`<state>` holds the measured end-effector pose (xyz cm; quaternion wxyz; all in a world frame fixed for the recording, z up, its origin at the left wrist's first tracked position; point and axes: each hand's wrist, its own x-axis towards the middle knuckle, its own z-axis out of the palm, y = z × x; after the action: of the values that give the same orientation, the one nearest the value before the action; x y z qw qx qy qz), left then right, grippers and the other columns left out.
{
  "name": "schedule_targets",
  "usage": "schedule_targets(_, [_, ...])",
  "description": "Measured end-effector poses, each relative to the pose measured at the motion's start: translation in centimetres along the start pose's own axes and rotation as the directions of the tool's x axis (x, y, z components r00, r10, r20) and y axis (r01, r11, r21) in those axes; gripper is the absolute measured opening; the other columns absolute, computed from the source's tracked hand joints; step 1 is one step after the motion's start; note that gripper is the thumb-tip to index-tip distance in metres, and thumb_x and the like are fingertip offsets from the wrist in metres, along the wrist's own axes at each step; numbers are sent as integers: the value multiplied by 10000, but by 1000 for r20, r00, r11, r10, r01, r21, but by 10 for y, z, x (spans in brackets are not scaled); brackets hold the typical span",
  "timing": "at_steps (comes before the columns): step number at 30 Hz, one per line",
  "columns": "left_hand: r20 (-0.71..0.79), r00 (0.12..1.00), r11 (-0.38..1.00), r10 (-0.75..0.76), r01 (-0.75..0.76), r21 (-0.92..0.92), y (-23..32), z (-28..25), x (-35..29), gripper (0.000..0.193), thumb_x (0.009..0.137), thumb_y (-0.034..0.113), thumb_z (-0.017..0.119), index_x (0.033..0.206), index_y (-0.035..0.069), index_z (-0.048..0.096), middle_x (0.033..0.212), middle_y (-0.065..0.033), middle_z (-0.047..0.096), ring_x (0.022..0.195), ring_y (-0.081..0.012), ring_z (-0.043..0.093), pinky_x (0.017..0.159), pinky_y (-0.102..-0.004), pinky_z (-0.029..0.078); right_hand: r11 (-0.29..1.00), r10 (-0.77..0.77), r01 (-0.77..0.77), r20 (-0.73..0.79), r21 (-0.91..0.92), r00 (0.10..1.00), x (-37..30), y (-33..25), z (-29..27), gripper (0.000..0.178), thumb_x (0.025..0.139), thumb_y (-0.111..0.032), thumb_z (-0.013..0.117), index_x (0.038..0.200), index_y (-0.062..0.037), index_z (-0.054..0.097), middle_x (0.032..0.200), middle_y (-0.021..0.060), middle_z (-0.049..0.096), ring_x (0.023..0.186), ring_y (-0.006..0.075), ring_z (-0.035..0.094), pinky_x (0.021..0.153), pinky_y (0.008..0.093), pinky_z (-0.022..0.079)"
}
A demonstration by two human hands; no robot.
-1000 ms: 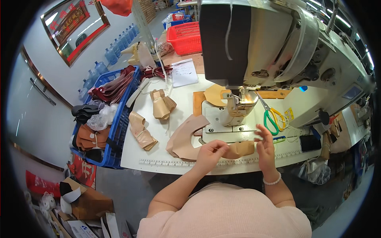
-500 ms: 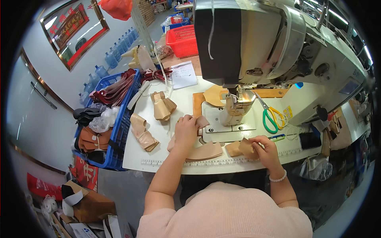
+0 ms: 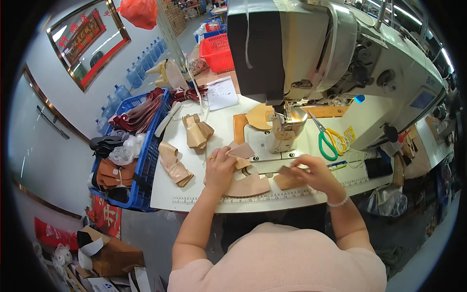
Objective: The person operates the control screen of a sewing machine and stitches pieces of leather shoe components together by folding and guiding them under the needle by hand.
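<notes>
Leather pieces (image 3: 245, 185), tan and curved, lay on the white table (image 3: 204, 194) before the sewing machine (image 3: 311, 53). Left hand (image 3: 220, 168) rested on them, fingers curled, pinching a small tan flap (image 3: 241, 151). Right hand (image 3: 311, 173) pinched another tan piece (image 3: 287, 179) just beside, near green-handled scissors (image 3: 327, 141).

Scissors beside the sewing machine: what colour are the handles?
Green and yellow handles on the scissors, seen in the head view.

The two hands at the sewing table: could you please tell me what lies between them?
In the head view, tan leather pieces lie between the left hand and the right hand, on the white table.
</notes>
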<state>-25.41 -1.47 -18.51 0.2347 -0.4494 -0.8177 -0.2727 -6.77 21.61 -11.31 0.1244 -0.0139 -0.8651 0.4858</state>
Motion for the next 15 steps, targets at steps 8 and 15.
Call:
schedule_targets(8, [337,911,971,236,-233,-50,-4,-26,-2,210,705,0,626,882,109,657,1057,-73,614,1083,-278,547,934,-433,407,943,-30,144,355,-299,934,103,13,84,149,808,-125,521,895,-25,588,895,155,649,769,328,601,700,370,487])
schedule_targets(15, [155,983,495,103,85,-865,55,-209,-71,199,840,221,593,914,38,617,871,-122,652,817,-274,662,868,-489,470,906,-31,197,405,-376,914,107,23,87,168,810,-163,502,879,-27,572,785,164,617,742,363,581,689,439,455])
